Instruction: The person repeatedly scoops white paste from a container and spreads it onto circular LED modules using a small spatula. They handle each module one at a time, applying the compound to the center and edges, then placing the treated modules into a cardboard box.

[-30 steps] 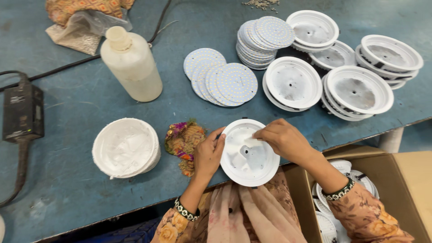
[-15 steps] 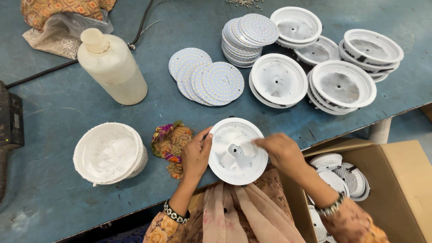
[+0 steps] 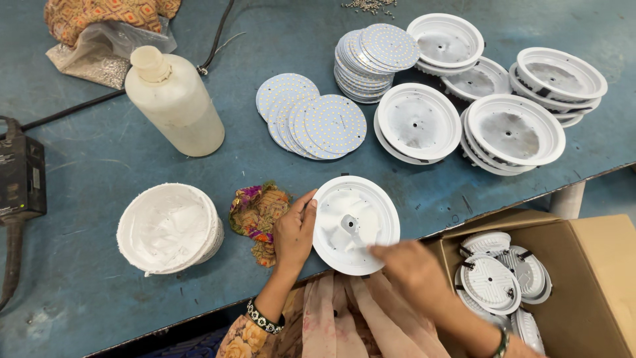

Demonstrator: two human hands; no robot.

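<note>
Both hands were bare. The left hand (image 3: pixel 293 233) had a beaded black-and-white bracelet at the wrist above a floral orange-patterned sleeve cuff. The right hand (image 3: pixel 412 273) wore a dark green bangle at its wrist. A pale pink draped cloth covered the lap.

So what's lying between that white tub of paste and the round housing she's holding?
In the head view, a crumpled colourful cloth and her left hand lie between.

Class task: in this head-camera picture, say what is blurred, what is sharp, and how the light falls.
Head view: the right hand is smeared by motion blur; the left hand, white round housing and LED discs are sharp; light is soft and even, with faint shadows on the blue table.
</note>
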